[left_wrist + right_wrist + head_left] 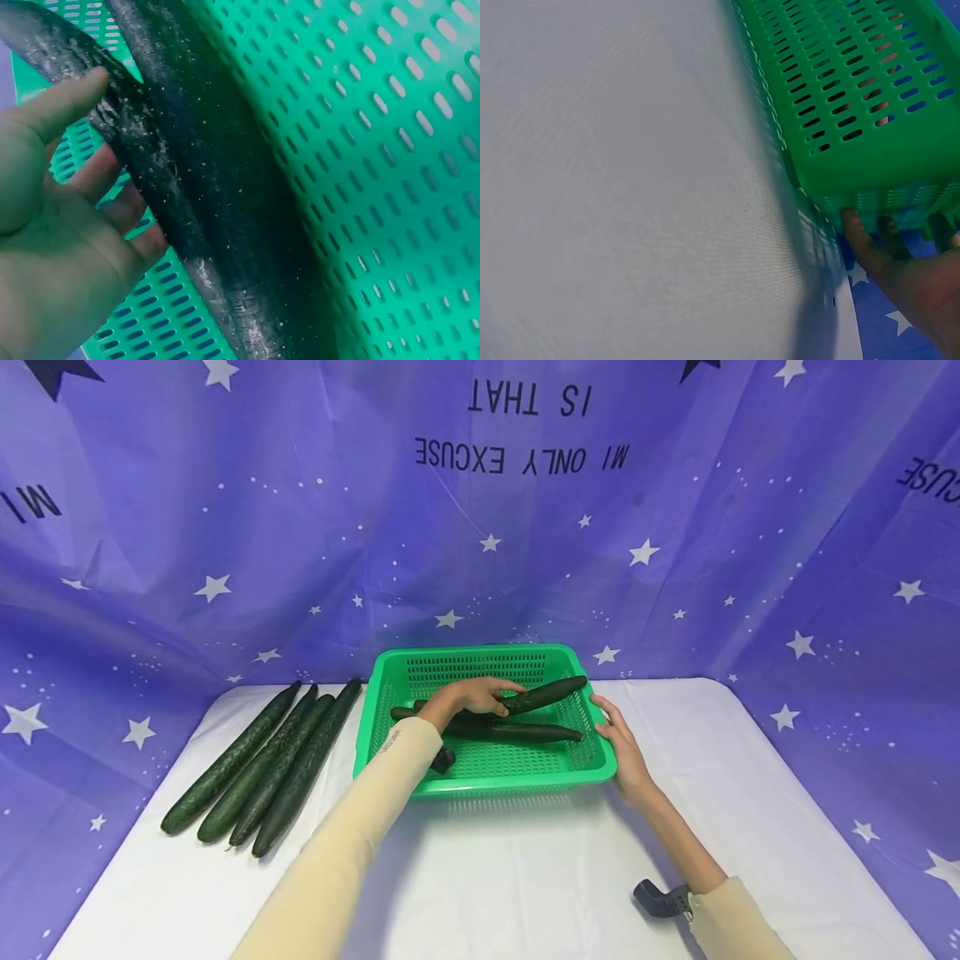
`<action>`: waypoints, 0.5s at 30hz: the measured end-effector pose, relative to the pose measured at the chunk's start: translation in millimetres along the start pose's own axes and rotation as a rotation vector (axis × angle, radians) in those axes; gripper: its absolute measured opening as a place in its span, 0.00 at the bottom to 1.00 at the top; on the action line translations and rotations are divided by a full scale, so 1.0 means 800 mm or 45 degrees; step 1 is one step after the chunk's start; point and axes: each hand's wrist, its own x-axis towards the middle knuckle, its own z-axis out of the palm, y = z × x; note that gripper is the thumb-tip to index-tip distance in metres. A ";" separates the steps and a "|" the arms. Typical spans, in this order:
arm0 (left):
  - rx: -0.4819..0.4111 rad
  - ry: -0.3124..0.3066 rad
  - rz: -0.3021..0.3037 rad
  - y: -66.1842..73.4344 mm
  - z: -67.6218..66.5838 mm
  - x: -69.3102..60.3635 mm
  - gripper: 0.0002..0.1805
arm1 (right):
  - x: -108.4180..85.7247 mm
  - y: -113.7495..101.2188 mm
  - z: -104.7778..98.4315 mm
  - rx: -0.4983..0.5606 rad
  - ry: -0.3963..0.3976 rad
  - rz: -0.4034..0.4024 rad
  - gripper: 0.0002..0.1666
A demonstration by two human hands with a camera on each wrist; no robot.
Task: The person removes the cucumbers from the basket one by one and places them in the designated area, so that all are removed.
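Observation:
In the head view, my left hand (480, 695) reaches into a green plastic basket (483, 787) and grips a dark green cucumber (551, 693) slanting up to the right. The left wrist view shows the thumb on this cucumber (142, 142) and the fingers curled at its side. Against it lies a second cucumber (525, 732) on the basket floor; my hand and forearm hide parts of both. At the basket's right end, my right hand (628, 760) touches the wall from outside. Its fingers (866, 244) look fairly straight in the right wrist view.
Several cucumbers (277, 768) lie side by side on the white-covered table (510, 877), left of the basket. A purple star-printed curtain (480, 577) rises behind and at both sides. Dark devices sit on the left wrist (443, 760) and right wrist (660, 900).

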 end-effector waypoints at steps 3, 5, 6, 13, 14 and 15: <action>0.005 0.020 -0.001 -0.002 0.000 0.001 0.32 | 0.001 0.000 0.001 -0.006 -0.004 -0.009 0.29; -0.008 0.026 -0.001 -0.005 -0.001 0.000 0.32 | 0.002 0.000 0.001 -0.006 -0.007 -0.009 0.29; -0.011 0.028 0.007 -0.007 -0.002 0.000 0.31 | 0.002 0.000 0.001 -0.005 -0.008 -0.008 0.29; -0.027 0.073 0.097 -0.009 -0.016 -0.012 0.30 | 0.001 0.000 0.001 0.009 -0.012 -0.003 0.30; -0.029 0.084 0.115 -0.008 -0.018 -0.015 0.30 | 0.001 0.000 0.000 0.008 -0.011 -0.002 0.30; -0.026 0.102 0.140 -0.007 -0.021 -0.018 0.30 | 0.000 0.000 0.000 0.007 -0.011 0.000 0.30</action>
